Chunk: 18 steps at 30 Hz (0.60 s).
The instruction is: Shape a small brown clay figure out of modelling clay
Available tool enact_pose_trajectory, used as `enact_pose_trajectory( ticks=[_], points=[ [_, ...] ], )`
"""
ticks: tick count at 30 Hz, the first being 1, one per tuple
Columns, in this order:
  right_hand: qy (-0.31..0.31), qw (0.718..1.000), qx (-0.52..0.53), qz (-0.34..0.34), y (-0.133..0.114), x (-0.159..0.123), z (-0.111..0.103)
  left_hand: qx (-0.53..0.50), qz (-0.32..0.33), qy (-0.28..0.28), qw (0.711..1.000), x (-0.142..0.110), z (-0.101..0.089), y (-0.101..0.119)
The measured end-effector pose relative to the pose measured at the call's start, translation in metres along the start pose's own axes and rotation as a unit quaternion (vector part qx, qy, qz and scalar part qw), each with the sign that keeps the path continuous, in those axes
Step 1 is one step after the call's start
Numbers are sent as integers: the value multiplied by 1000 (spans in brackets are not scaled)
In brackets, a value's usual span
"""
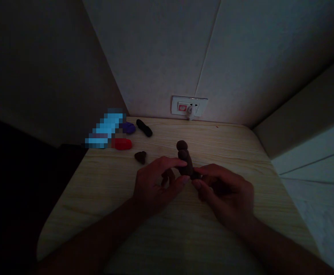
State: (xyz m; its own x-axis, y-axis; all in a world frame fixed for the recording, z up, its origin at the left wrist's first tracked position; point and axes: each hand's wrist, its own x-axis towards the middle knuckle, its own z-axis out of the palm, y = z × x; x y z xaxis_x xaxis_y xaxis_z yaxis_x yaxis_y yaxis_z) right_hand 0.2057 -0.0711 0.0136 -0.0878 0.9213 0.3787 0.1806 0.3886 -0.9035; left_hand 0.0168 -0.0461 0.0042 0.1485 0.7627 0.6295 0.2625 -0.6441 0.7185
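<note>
A dark brown modelling clay figure with rounded lumps at its top stands in the middle of the table. My left hand grips its lower part from the left between thumb and forefinger. On the other side, my right hand pinches a small dark piece of clay against the figure's lower right. Dim light hides whether that piece is joined to the figure. Left of the figure lies a loose brown clay lump, touched by neither hand.
At the back left of the wooden table lie a black clay roll, a purple lump and a red lump. Beside them is a blurred-out blue thing. A wall socket with a plug sits behind the table.
</note>
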Motion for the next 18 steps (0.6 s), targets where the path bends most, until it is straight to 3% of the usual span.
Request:
enact_pose_trajectory(
  ticks=[18],
  points=[
    [-11,1000,11,7,2,-3,0,-14,12,-5,1000,0,-1,-1]
  ],
)
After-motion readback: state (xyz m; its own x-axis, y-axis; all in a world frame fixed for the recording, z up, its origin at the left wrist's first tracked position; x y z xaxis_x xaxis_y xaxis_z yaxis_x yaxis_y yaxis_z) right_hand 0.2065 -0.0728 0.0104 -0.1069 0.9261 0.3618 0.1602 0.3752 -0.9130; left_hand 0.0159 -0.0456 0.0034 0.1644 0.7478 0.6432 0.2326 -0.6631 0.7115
